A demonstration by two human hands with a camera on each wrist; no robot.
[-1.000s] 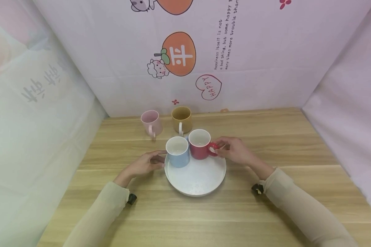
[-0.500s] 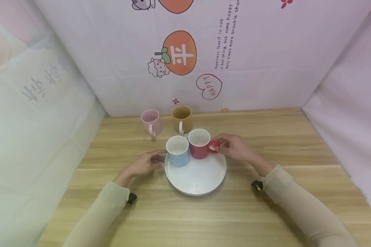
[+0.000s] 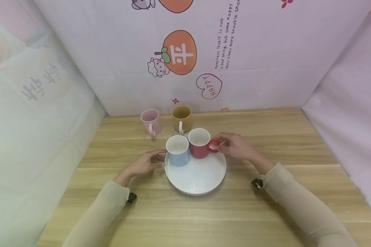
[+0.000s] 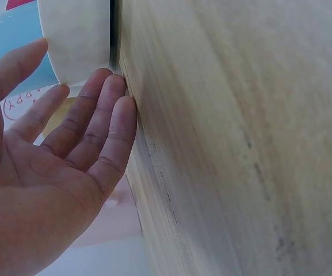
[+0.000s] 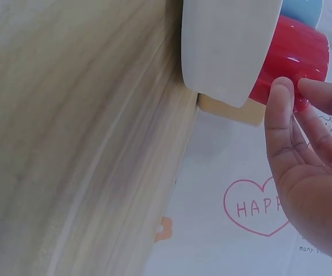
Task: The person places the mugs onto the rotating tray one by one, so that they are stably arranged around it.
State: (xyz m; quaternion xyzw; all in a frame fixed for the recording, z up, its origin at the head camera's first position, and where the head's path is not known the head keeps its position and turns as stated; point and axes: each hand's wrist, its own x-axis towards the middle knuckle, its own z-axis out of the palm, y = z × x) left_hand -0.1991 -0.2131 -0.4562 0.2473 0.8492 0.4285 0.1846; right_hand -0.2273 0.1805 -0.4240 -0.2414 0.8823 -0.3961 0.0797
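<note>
A round white tray (image 3: 201, 176) lies on the wooden table, bearing two mugs side by side at its back. The light blue mug (image 3: 179, 156) stands at the left, white inside. Right beside it is the red mug (image 3: 199, 149), its handle pointing right. My right hand (image 3: 235, 146) pinches that handle between thumb and fingers, as the right wrist view shows too at the red mug (image 5: 292, 57). My left hand (image 3: 144, 164) reaches in from the left, fingers loosely extended, fingertips right at the tray's rim (image 4: 76, 46) under the blue mug.
Behind the tray stand a pink mug (image 3: 152, 122) and a mustard-yellow mug (image 3: 182, 118), both with handles toward me. A printed cloth (image 3: 253, 75) hangs along the table's back edge, with pale cloth on both sides.
My right hand has shifted slightly up along the red mug's handle. The left hand, the tray and the mugs stay practically where they were.
</note>
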